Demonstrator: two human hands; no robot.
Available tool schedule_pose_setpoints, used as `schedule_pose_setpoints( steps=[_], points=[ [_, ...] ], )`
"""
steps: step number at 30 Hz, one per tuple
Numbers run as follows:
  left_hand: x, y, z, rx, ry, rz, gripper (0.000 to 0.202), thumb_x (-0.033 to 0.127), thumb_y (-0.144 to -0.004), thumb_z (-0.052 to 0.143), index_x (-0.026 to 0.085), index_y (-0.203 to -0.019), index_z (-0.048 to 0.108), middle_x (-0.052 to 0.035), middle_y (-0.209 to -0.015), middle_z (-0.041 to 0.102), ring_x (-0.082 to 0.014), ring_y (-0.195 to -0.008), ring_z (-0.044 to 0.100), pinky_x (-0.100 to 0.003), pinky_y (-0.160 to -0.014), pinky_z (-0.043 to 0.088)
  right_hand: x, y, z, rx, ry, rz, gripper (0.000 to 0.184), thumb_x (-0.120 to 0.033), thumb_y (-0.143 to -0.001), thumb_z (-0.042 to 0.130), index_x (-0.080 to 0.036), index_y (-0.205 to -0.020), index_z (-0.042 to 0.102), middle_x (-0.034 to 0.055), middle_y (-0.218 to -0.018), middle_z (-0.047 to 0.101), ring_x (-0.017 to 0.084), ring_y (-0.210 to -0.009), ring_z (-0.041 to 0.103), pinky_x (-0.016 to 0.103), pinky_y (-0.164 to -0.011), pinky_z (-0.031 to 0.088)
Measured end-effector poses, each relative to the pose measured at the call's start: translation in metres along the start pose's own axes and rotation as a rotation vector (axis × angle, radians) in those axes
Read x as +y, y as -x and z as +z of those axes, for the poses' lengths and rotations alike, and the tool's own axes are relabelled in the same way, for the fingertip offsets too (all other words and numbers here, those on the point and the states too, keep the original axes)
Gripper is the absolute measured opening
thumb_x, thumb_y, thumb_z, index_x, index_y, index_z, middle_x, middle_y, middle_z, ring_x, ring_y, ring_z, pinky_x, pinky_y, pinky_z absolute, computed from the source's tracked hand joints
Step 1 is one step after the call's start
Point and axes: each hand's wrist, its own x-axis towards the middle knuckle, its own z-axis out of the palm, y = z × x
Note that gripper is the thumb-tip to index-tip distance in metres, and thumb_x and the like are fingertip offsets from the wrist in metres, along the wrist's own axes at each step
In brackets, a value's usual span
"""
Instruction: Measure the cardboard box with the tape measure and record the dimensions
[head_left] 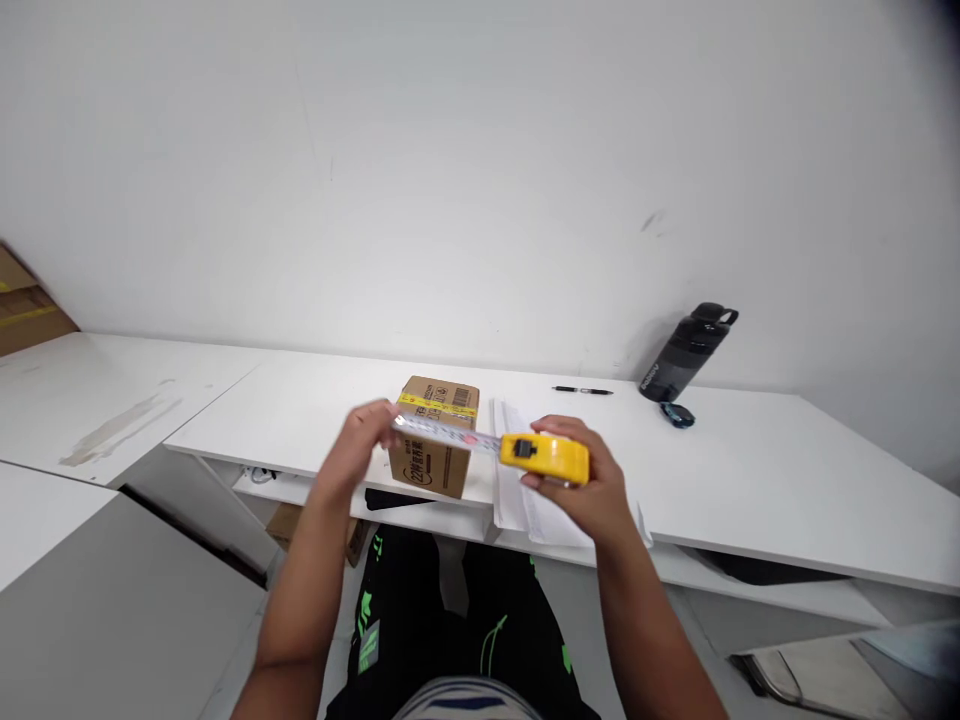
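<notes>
My right hand (596,480) is closed around the yellow case of a tape measure (551,457), which has a black lock button on top. A short length of its blade (446,433) is pulled out to the left. The fingers of my left hand (361,440) pinch the blade's free end. Behind and below the blade is a small brown cardboard box (429,468) with yellow tape across its top. It sits near the front edge of the white desk (322,415), and the blade hides part of it.
Sheets of paper (511,495) lie right of the box, partly under my right hand. Farther back are a black pen (583,390), a dark bottle (686,352) by the wall and a small dark round object (677,414). A shelf (442,518) runs under the desk.
</notes>
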Motion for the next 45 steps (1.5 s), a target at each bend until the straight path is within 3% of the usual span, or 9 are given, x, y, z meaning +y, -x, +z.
schedule_pose_setpoints(
  steps=[5, 11, 18, 28, 32, 36, 40, 42, 45],
  points=[
    [-0.020, -0.055, -0.048, 0.194, 0.002, -0.132, 0.037, 0.049, -0.076, 0.062, 0.022, -0.060, 0.041, 0.0054, -0.055, 0.038, -0.0105, -0.050, 0.036, -0.027, -0.055, 0.038, 0.038, -0.011, -0.034, 0.229, -0.014, 0.303, 0.065, -0.036, -0.070, 0.081, -0.028, -0.130, 0.056, 0.0070, -0.116, 0.061, 0.019, -0.086, 0.064, 0.032, -0.061, 0.059],
    [-0.042, -0.064, -0.013, 0.016, -0.207, -0.226, 0.043, 0.061, -0.076, 0.062, 0.018, -0.080, 0.057, -0.0014, -0.077, 0.059, -0.0162, -0.071, 0.057, -0.027, -0.062, 0.044, 0.069, -0.018, -0.006, 0.085, -0.018, 0.351, 0.067, -0.040, -0.075, 0.076, -0.025, -0.136, 0.052, 0.0076, -0.117, 0.064, 0.018, -0.085, 0.064, 0.035, -0.068, 0.059],
    [-0.056, -0.064, -0.001, 0.006, 0.147, -0.346, 0.067, 0.050, -0.077, 0.070, 0.022, -0.132, 0.043, -0.0101, -0.116, 0.063, -0.0191, -0.089, 0.067, -0.027, -0.071, 0.052, 0.076, -0.019, 0.038, -0.027, 0.135, 0.189, 0.057, -0.043, -0.083, 0.070, -0.027, -0.134, 0.052, 0.0095, -0.134, 0.056, 0.024, -0.117, 0.058, 0.045, -0.098, 0.050],
    [-0.067, -0.066, 0.001, 0.070, 0.296, -0.339, 0.068, 0.044, -0.073, 0.077, 0.020, -0.128, 0.046, -0.0063, -0.103, 0.065, -0.0176, -0.083, 0.066, -0.027, -0.071, 0.051, 0.084, -0.013, 0.036, -0.031, 0.291, 0.035, 0.052, -0.041, -0.090, 0.064, -0.029, -0.137, 0.046, 0.0110, -0.130, 0.058, 0.024, -0.112, 0.063, 0.035, -0.080, 0.058],
    [-0.062, -0.067, -0.001, 0.179, 0.174, -0.321, 0.069, 0.045, -0.073, 0.077, 0.017, -0.127, 0.045, -0.0142, -0.119, 0.061, -0.0249, -0.105, 0.064, -0.036, -0.090, 0.050, 0.084, -0.017, 0.032, 0.003, 0.625, -0.286, 0.046, -0.034, -0.092, 0.061, -0.027, -0.135, 0.045, 0.0125, -0.122, 0.065, 0.025, -0.107, 0.067, 0.037, -0.074, 0.057],
    [-0.039, -0.041, 0.002, 0.366, -0.101, -0.113, 0.058, 0.046, -0.078, 0.074, 0.022, -0.125, 0.048, -0.0150, -0.144, 0.046, -0.0294, -0.138, 0.041, -0.046, -0.112, 0.036, 0.067, -0.015, 0.020, 0.048, 0.814, -0.685, 0.047, -0.014, -0.091, 0.059, -0.024, -0.134, 0.044, 0.0101, -0.116, 0.071, 0.022, -0.113, 0.066, 0.036, -0.086, 0.054],
    [-0.017, 0.019, 0.025, 0.446, -0.140, 0.376, 0.043, 0.049, -0.088, 0.062, 0.027, -0.124, 0.052, -0.0093, -0.141, 0.051, -0.0256, -0.136, 0.044, -0.047, -0.112, 0.036, 0.040, 0.006, 0.017, 0.203, 0.623, -0.757, 0.056, -0.014, -0.086, 0.066, -0.027, -0.136, 0.043, 0.0093, -0.124, 0.068, 0.022, -0.114, 0.066, 0.038, -0.081, 0.061],
    [-0.016, 0.050, 0.045, 0.387, -0.002, 0.550, 0.048, 0.054, -0.085, 0.065, 0.028, -0.124, 0.054, -0.0093, -0.136, 0.054, -0.0265, -0.131, 0.050, -0.046, -0.108, 0.042, 0.032, 0.024, 0.024, 0.262, 0.483, -0.697, 0.058, -0.017, -0.086, 0.068, -0.031, -0.136, 0.042, 0.0079, -0.129, 0.065, 0.023, -0.111, 0.068, 0.041, -0.078, 0.063],
    [-0.028, 0.087, 0.081, 0.031, 0.243, 0.384, 0.077, 0.070, -0.073, 0.067, 0.030, -0.136, 0.047, -0.0126, -0.140, 0.051, -0.0298, -0.130, 0.051, -0.045, -0.103, 0.047, 0.026, 0.055, 0.048, 0.280, 0.287, -0.480, 0.061, -0.025, -0.085, 0.070, -0.033, -0.137, 0.038, 0.0103, -0.130, 0.063, 0.026, -0.109, 0.068, 0.048, -0.077, 0.063]
  ],
)
